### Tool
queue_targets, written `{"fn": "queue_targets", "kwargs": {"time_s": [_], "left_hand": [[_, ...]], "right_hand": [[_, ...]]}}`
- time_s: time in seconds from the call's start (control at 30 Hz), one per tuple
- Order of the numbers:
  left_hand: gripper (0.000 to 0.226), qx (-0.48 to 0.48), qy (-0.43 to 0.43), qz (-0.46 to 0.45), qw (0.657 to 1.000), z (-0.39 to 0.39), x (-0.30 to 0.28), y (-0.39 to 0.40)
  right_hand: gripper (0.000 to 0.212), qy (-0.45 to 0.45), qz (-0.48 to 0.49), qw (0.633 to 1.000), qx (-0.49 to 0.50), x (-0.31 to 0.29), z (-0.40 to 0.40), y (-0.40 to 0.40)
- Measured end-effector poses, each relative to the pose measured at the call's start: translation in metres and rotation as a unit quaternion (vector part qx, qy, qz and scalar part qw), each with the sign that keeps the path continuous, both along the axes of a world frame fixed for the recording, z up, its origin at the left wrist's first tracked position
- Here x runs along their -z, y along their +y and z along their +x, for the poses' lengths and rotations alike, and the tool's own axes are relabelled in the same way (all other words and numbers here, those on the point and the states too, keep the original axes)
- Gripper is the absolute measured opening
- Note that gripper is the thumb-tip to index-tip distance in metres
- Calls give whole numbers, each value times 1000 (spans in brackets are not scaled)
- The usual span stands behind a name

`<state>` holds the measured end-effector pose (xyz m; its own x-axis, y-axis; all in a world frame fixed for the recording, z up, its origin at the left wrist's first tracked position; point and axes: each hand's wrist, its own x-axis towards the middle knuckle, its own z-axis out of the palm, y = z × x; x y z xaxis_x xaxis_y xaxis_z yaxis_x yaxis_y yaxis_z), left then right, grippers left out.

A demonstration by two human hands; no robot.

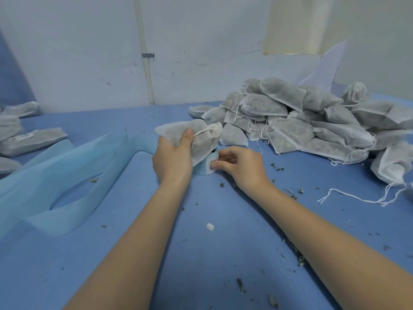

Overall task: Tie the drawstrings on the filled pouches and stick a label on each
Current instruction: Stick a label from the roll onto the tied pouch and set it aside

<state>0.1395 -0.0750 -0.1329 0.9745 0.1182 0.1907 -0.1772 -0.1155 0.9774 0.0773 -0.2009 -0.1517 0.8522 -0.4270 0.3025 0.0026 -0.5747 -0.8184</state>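
My left hand (173,158) grips a filled white mesh pouch (202,139) with its drawstring neck gathered at the upper right, thumb pressed on the front. Under the pouch stands a light-blue roll of labels (204,168) on the blue table. My right hand (242,165) reaches to the roll, and its fingertips pinch a white barcode label (211,166) at the roll's side. A large heap of filled pouches (297,121) with loose white strings lies at the right back.
Labelled pouches (31,140) lie stacked at the far left. A light-blue fabric sheet (67,182) is draped over the table's left side. Loose strings (357,196) trail at the right. Herb crumbs and a small white scrap (210,227) dot the blue table (212,253).
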Motion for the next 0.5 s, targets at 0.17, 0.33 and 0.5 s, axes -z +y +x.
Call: {"fn": "queue_targets", "kwargs": {"time_s": [0.17,0.33,0.5], "left_hand": [[41,1,8,-5,1000,-1,0,0],[41,10,21,-16,1000,-1,0,1],[41,9,14,-10,1000,-3,-1,-1]], "right_hand": [[11,-14,9,1000,24,0,-2,2],[16,-23,45,998,22,-2,-4,1],[31,-40,29,999,4,-2,-5,-2]]}}
